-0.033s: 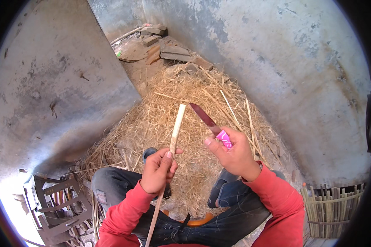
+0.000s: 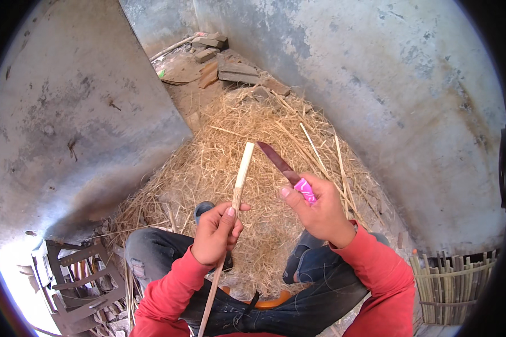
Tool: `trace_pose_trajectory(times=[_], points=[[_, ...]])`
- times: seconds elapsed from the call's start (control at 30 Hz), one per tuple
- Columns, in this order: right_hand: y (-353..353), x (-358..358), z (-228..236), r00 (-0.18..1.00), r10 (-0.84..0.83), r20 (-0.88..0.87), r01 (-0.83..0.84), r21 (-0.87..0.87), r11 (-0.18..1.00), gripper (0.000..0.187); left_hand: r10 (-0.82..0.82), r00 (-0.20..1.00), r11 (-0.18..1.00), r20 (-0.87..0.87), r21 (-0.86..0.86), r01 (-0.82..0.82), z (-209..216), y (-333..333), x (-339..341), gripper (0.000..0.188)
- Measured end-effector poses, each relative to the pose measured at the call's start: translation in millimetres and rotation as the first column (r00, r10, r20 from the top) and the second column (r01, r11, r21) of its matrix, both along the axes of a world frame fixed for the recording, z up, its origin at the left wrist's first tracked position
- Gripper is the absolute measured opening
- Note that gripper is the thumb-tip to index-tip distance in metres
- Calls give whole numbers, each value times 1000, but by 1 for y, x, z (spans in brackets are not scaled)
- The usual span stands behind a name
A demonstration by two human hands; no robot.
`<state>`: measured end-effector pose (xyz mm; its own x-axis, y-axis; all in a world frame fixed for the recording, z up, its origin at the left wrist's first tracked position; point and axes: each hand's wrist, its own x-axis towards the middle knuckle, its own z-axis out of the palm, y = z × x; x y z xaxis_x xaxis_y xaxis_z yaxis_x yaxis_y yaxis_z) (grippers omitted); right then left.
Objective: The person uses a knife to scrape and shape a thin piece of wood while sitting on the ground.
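- Where fingers of the left hand pinch, left of centre: one long, pale wooden strip.
- Right of centre: right hand, fingers curled round one dark-bladed, pink-handled knife.

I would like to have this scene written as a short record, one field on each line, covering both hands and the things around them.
left hand: closed around a thin stick
right hand: grips a knife by its pink handle
stick: slanted, pale at upper end, browner below
knife: blade tip close beside the stick's upper end; contact unclear
ground: straw-like shavings ahead of the person
far corner: bricks
lower right: slatted container
lower left: wooden frame
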<state>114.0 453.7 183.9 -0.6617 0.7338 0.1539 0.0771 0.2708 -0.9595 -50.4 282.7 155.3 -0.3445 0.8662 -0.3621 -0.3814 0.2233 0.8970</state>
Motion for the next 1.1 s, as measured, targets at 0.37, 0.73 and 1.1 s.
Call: trace_pose_trajectory(times=[0.37, 0.73, 1.1], points=[[-2, 3, 3, 975, 144, 171, -161, 87, 983, 28, -208, 962, 977, 179, 78, 197, 11, -3, 8, 35], [-10, -6, -10, 930, 262, 257, -310, 169, 936, 26, -144, 990, 973, 6, 182, 140, -3, 5, 8, 31], [-23, -7, -23, 895, 305, 327, -405, 305, 862, 31, -265, 925, 948, 273, 250, 198, 7, 0, 0, 54]])
